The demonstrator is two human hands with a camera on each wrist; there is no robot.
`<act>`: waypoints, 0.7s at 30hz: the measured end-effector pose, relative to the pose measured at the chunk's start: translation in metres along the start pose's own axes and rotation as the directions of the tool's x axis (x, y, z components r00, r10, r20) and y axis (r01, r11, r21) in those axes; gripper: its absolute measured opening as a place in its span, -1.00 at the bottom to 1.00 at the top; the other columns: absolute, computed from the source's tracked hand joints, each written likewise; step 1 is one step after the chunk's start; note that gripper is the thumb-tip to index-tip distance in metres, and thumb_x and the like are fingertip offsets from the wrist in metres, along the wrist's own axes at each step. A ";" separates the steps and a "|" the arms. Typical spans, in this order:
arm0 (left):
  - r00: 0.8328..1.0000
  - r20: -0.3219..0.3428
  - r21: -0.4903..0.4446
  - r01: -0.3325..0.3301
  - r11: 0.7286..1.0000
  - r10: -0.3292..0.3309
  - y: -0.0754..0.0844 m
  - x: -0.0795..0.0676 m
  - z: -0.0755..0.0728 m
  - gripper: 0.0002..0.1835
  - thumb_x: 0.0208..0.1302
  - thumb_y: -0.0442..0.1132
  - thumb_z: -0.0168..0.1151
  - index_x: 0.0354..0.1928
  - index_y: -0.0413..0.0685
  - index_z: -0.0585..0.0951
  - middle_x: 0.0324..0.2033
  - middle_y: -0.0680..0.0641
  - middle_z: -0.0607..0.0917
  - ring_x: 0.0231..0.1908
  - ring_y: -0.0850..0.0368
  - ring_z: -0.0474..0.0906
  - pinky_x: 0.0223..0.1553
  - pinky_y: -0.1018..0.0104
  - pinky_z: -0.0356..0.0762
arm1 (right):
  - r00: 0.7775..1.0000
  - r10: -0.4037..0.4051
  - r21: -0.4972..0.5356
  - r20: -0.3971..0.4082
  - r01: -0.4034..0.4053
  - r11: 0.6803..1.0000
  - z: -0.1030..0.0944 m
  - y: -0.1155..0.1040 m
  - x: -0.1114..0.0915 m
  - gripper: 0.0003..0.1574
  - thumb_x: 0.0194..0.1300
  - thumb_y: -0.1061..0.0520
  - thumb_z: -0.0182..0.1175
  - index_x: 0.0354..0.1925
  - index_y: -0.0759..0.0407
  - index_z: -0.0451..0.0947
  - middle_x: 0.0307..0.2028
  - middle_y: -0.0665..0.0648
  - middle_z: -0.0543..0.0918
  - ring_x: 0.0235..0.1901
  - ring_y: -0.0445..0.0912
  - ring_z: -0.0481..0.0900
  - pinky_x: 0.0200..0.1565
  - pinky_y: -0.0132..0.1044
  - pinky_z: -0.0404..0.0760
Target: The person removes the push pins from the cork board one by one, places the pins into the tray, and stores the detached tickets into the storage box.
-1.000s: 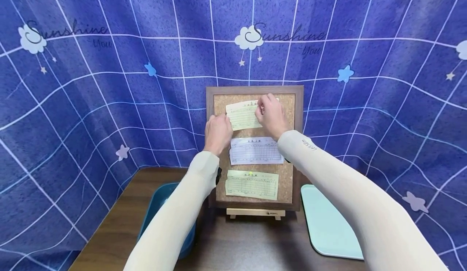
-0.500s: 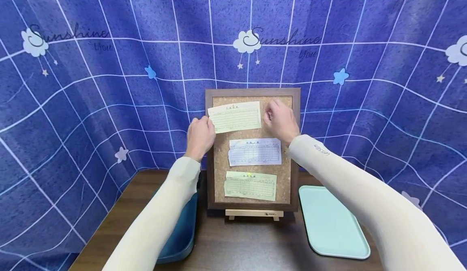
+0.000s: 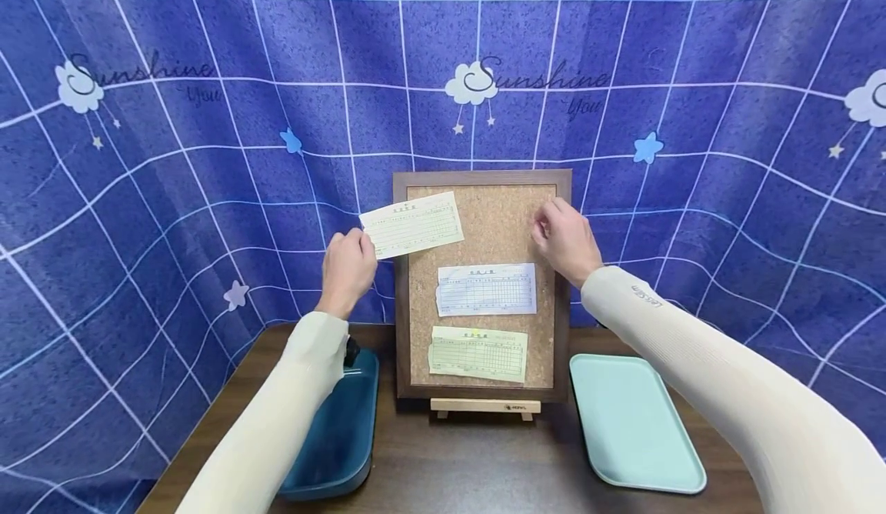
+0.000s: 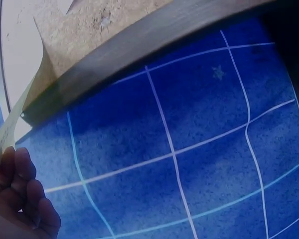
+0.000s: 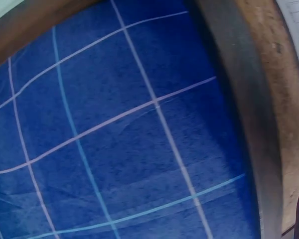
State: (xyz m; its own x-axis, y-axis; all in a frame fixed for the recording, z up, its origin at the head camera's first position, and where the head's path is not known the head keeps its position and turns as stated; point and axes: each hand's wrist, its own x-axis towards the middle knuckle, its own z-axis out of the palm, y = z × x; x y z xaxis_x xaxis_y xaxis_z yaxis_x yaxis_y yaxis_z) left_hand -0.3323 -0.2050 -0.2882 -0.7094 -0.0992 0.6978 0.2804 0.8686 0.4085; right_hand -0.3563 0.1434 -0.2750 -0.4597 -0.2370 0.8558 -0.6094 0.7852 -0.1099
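Observation:
My left hand (image 3: pixel 348 264) pinches the lower left corner of a pale yellow-green receipt slip (image 3: pixel 418 225). Tilted, the slip partly overlaps the upper left of a framed cork board (image 3: pixel 498 229) and sticks out past its left edge. In the left wrist view, the slip (image 4: pixel 27 74) curves away from the board, held between thumb and fingers (image 4: pixel 22 162). My right hand (image 3: pixel 566 238) is at the board's upper right with curled fingers; nothing shows between them. A white-blue slip (image 3: pixel 487 291) and a green slip (image 3: pixel 477 354) hang lower on the board.
The board stands on a small wooden easel (image 3: pixel 484 405) on a brown table (image 3: pixel 443 468). A dark blue bin (image 3: pixel 367 437) is at left, a mint tray (image 3: pixel 637 422) at right. A yellow pin (image 3: pixel 475 332) marks the green slip; a blue patterned curtain (image 3: pixel 443 37) hangs behind.
My left hand has drawn the top slip leftward, off its spot on the board and partly past the frame. My right hand has come away from the slip and moved right.

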 end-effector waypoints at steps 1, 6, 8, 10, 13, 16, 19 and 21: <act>1.000 -0.003 -0.002 0.001 1.000 -0.001 -0.002 -0.001 -0.002 -0.61 0.41 -0.17 -0.20 -0.42 -0.26 0.54 -0.53 -0.23 0.54 -0.40 -0.15 0.40 -0.33 0.00 0.35 | 1.000 -0.002 -0.002 -0.004 0.002 1.000 -0.002 0.002 -0.002 -0.89 0.05 0.37 0.18 -0.42 0.23 0.45 -0.46 0.11 0.44 -0.49 -0.03 0.43 -0.41 -0.17 0.44; 0.999 -0.046 -0.008 0.002 1.000 -0.003 -0.009 -0.006 -0.012 -0.64 0.39 -0.18 -0.14 -0.49 -0.19 0.52 -0.59 -0.17 0.51 -0.46 -0.12 0.36 -0.39 0.02 0.32 | 1.000 0.016 -0.016 0.010 -0.015 1.000 -0.010 0.011 -0.013 -0.94 0.05 0.34 0.16 -0.41 0.25 0.48 -0.47 0.10 0.42 -0.51 -0.03 0.41 -0.42 -0.17 0.42; 0.998 -0.067 -0.001 0.007 1.000 -0.007 -0.013 -0.007 -0.015 -0.65 0.38 -0.18 -0.12 -0.52 -0.16 0.51 -0.61 -0.14 0.48 -0.48 -0.11 0.35 -0.41 0.03 0.30 | 1.000 0.020 -0.013 0.013 -0.020 1.000 -0.011 0.014 -0.018 -0.94 0.06 0.33 0.16 -0.40 0.27 0.49 -0.47 0.10 0.43 -0.50 -0.03 0.41 -0.41 -0.15 0.42; 0.997 -0.083 0.002 0.008 1.000 -0.008 -0.016 -0.008 -0.019 -0.66 0.38 -0.19 -0.09 -0.52 -0.16 0.52 -0.64 -0.12 0.47 -0.50 -0.11 0.34 -0.42 0.03 0.30 | 0.999 0.026 -0.007 0.018 -0.026 1.000 -0.011 0.016 -0.025 -0.93 0.07 0.34 0.18 -0.39 0.26 0.49 -0.46 0.09 0.43 -0.50 -0.04 0.41 -0.41 -0.17 0.42; 0.993 -0.121 -0.002 -0.001 1.000 0.000 -0.021 -0.009 -0.023 -0.69 0.36 -0.22 -0.04 -0.47 -0.21 0.57 -0.63 -0.13 0.51 -0.50 -0.12 0.38 -0.42 0.03 0.31 | 1.000 0.018 -0.003 0.019 -0.018 1.000 -0.012 0.020 -0.034 -0.91 0.06 0.35 0.20 -0.41 0.24 0.49 -0.47 0.09 0.43 -0.50 -0.05 0.41 -0.42 -0.16 0.42; 0.988 -0.155 -0.018 -0.010 1.000 0.007 -0.027 -0.011 -0.028 -0.75 0.32 -0.27 0.01 -0.39 -0.27 0.62 -0.61 -0.16 0.56 -0.51 -0.15 0.44 -0.40 0.00 0.34 | 0.998 0.033 -0.010 0.047 -0.032 0.999 -0.014 0.022 -0.042 -0.90 0.06 0.35 0.22 -0.40 0.24 0.48 -0.46 0.09 0.43 -0.49 -0.05 0.41 -0.42 -0.17 0.42; 0.985 -0.171 -0.029 -0.007 1.000 0.002 -0.033 -0.014 -0.033 -0.79 0.27 -0.32 0.04 -0.33 -0.30 0.64 -0.59 -0.18 0.59 -0.51 -0.18 0.48 -0.39 -0.01 0.36 | 0.996 0.056 -0.020 0.062 -0.055 0.998 -0.016 0.026 -0.048 -0.90 0.08 0.34 0.23 -0.39 0.24 0.49 -0.44 0.09 0.44 -0.48 -0.05 0.42 -0.41 -0.17 0.44; 0.986 -0.166 -0.031 0.000 1.000 -0.005 -0.037 -0.017 -0.038 -0.79 0.25 -0.33 0.05 -0.30 -0.31 0.63 -0.58 -0.18 0.60 -0.52 -0.18 0.49 -0.39 -0.02 0.37 | 0.996 0.067 -0.026 0.059 -0.066 0.998 -0.018 0.029 -0.051 -0.90 0.08 0.34 0.23 -0.38 0.24 0.50 -0.44 0.10 0.45 -0.48 -0.06 0.43 -0.41 -0.17 0.45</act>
State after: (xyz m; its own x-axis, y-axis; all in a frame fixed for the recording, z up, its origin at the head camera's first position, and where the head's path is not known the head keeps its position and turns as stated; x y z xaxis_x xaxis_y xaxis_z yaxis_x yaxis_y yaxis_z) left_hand -0.3063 -0.2540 -0.2934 -0.5937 -0.1828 0.7837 0.3006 0.8530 0.4267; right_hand -0.3389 0.1880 -0.3126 -0.5367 -0.2169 0.8154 -0.5611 0.8135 -0.1530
